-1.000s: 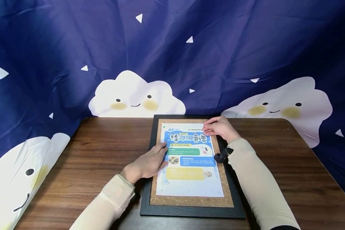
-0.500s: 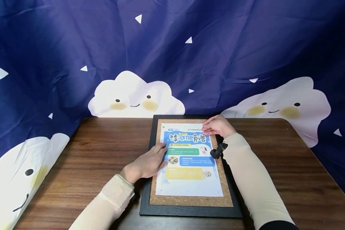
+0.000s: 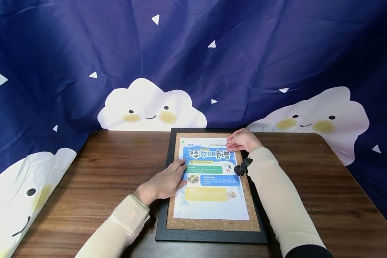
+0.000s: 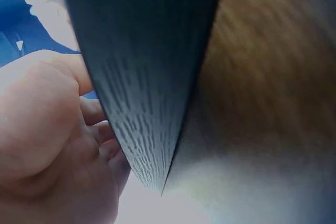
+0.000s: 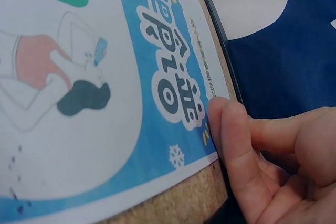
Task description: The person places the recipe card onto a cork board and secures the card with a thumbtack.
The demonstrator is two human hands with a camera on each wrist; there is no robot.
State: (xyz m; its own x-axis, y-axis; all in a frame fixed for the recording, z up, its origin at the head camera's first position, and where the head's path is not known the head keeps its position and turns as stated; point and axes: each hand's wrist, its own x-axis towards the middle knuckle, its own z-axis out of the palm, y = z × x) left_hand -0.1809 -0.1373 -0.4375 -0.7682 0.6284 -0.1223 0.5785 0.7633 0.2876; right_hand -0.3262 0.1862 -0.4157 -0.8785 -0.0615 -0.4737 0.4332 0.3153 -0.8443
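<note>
A cork board (image 3: 254, 226) with a black frame (image 3: 209, 235) lies on the table. On its cork is a white printed sheet (image 3: 213, 212) with blue, green and yellow blocks. My left hand (image 3: 162, 181) rests across the frame's left side, its fingertips on the sheet's left edge; in the left wrist view the palm (image 4: 42, 124) sits beside the frame's dark side. My right hand (image 3: 243, 139) pinches at the sheet's top right corner. In the right wrist view its fingertips (image 5: 233, 111) press together there, hiding what is between them. A small green dot (image 3: 182, 142) marks the top left corner.
The brown wooden table (image 3: 122, 154) extends to both sides of the board. Behind it hangs a dark blue cloth (image 3: 180, 43) with white clouds (image 3: 151, 107) and triangles, close to the frame's far edge.
My right wrist and forearm have swung slightly left, while the right fingertips stay at the same corner. The left hand keeps its place on the board.
</note>
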